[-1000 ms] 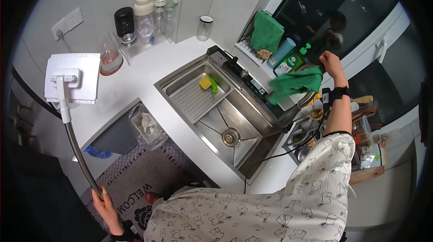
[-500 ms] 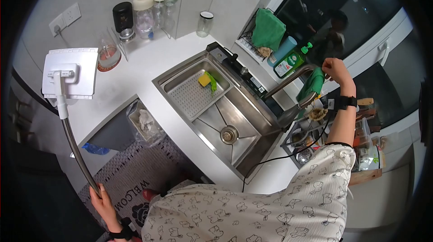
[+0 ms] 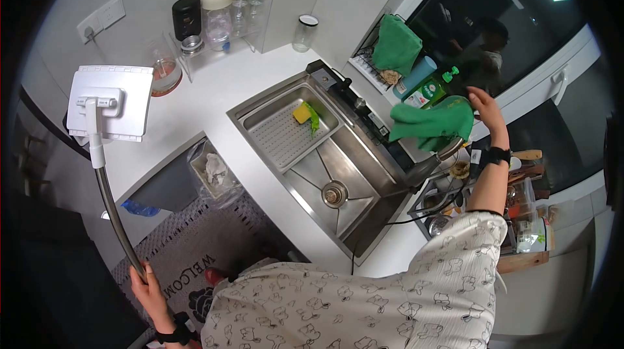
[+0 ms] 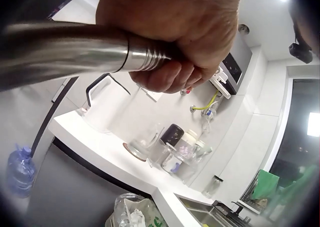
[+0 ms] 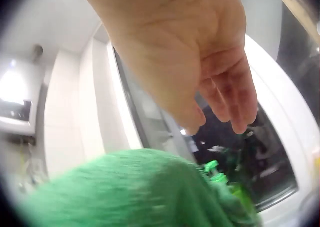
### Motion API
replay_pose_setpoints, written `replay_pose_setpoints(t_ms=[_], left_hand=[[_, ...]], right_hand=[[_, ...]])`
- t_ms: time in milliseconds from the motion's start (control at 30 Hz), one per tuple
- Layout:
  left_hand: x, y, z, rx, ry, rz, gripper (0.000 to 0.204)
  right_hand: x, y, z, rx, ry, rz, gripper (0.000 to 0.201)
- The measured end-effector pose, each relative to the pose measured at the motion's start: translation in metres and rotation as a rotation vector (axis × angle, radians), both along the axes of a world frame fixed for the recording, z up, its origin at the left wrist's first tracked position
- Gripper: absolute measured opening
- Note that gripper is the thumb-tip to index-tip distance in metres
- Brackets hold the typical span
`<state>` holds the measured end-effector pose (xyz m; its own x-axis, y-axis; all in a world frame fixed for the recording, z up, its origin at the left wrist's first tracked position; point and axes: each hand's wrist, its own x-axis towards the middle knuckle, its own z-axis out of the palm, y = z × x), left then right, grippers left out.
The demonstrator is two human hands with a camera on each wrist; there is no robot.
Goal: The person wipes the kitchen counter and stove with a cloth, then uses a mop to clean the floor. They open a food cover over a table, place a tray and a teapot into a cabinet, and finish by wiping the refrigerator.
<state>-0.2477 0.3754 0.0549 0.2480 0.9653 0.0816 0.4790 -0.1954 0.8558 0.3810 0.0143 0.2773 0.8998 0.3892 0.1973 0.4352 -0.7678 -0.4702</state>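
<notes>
In the head view my left hand grips the steel pole of a flat mop, its white rectangular head raised in front of the counter. The left wrist view shows the fingers curled round the pole. My right hand is beside a green cloth at the sink's tap, which the cloth largely covers. Up close in the right wrist view, the thumb and loosely bent fingers stand apart with nothing between them, and the cloth lies below the hand.
The steel sink holds a perforated tray with a yellow sponge. Behind it are a green soap bottle and another green cloth. Bottles and jars line the back counter. A dish rack stands at the right, a lined bin below.
The green cloth hung to the left, then gathered narrowly over the tap, and now spreads to the left again. My right hand has opened off it. The left hand keeps its grip on the mop.
</notes>
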Motion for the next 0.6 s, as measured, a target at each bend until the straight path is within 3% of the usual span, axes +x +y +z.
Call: replay_pose_setpoints(t_ms=[33, 100, 133, 167, 200, 233, 300, 367, 433, 533, 600], left_hand=[[-0.004, 0.004, -0.004, 0.000, 0.007, 0.002, 0.011], [-0.025, 0.012, -0.023, -0.047, -0.082, 0.024, 0.010], [-0.023, 0.013, -0.020, 0.006, -0.140, 0.067, 0.011], [-0.034, 0.017, -0.018, 0.023, -0.078, 0.090, 0.012], [-0.038, 0.019, -0.003, 0.051, -0.062, 0.103, 0.012], [-0.048, 0.022, 0.006, 0.048, -0.024, 0.181, 0.010], [-0.088, 0.041, -0.003, 0.096, -0.176, 0.277, 0.007], [-0.129, 0.066, -0.009, 0.229, -0.372, 0.358, 0.016], [-0.161, 0.091, -0.006, 0.252, -0.547, 0.393, 0.029], [-0.224, 0.141, -0.003, 0.330, -0.722, 0.284, 0.038], [-0.254, 0.170, 0.008, 0.356, -0.721, 0.290, 0.039]], right_hand=[[-0.016, 0.009, -0.001, 0.028, 0.228, 0.038, 0.036], [0.019, -0.015, -0.018, -0.071, 0.196, 0.098, 0.041], [0.029, -0.026, -0.021, -0.251, -0.071, 0.100, 0.044], [0.042, -0.031, -0.017, -0.304, -0.156, 0.018, 0.044], [0.034, -0.024, -0.008, -0.456, -0.363, 0.128, 0.044], [0.013, -0.009, -0.003, -0.271, -0.331, 0.205, 0.043], [-0.074, 0.061, 0.000, -0.022, -0.342, 0.309, 0.039], [-0.162, 0.135, -0.033, 0.118, -0.228, 0.468, 0.041], [-0.237, 0.211, -0.091, 0.076, -0.049, 0.646, 0.041], [-0.392, 0.328, -0.181, -0.210, 0.278, 0.799, 0.036], [-0.492, 0.396, -0.219, -0.331, 0.292, 1.178, 0.039]])
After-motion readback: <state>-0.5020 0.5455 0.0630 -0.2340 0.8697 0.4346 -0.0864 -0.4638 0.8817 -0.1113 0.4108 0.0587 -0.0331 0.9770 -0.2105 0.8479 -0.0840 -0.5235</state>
